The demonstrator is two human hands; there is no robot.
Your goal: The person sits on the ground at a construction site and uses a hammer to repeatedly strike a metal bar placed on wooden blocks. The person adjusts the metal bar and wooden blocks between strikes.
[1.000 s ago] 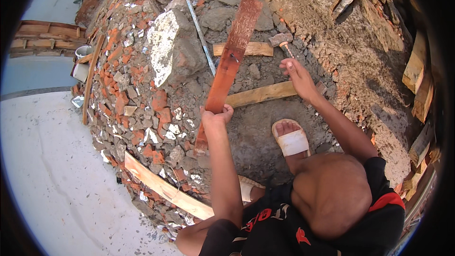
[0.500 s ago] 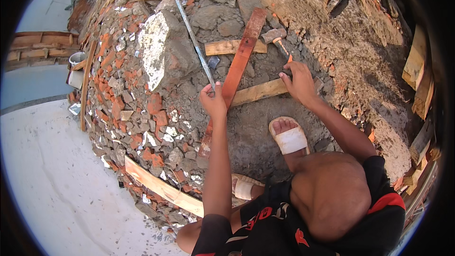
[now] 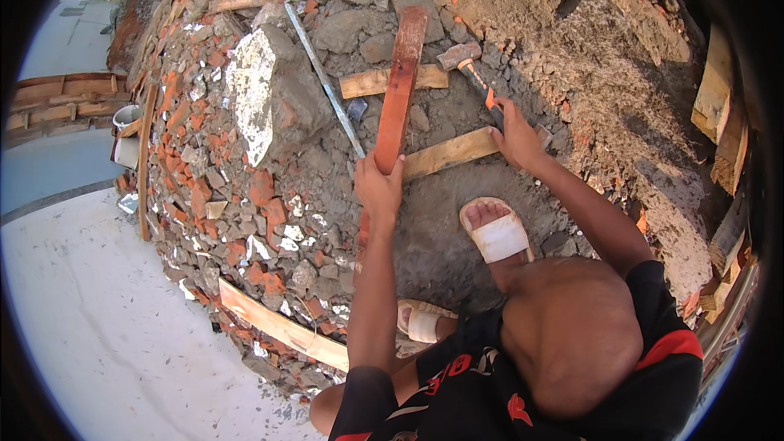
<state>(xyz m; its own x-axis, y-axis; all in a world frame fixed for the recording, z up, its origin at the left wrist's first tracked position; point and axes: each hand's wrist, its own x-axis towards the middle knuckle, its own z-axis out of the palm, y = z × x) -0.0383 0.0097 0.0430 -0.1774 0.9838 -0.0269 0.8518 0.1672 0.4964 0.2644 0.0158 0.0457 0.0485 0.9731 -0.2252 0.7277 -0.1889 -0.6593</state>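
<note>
My left hand [image 3: 380, 189] is closed around a long reddish wooden plank [image 3: 400, 86], which points away from me. The plank's near part is hidden behind my wrist and forearm. My right hand [image 3: 518, 139] is closed on the dark handle of a hammer [image 3: 472, 70] with orange marks, its head pointing away and to the left. Beneath the plank lie two paler wood pieces: a short one [image 3: 359, 83] farther off, and a longer one [image 3: 449, 153] reaching toward my right hand. The lower end of a bent bluish-grey bar [image 3: 322, 73] is beside my left hand.
A large white-faced concrete chunk [image 3: 253, 98] sits left of the bar amid broken brick rubble [image 3: 269, 188]. My sandalled foot [image 3: 496, 230] is near the longer wood piece. A pale plank [image 3: 282, 325] lies at lower left; a rough earth slope [image 3: 572, 73] rises at right.
My left hand has closed around the reddish plank, whose far end has swung left, so it lies straighter away from me. My right hand has closed on the hammer's handle.
</note>
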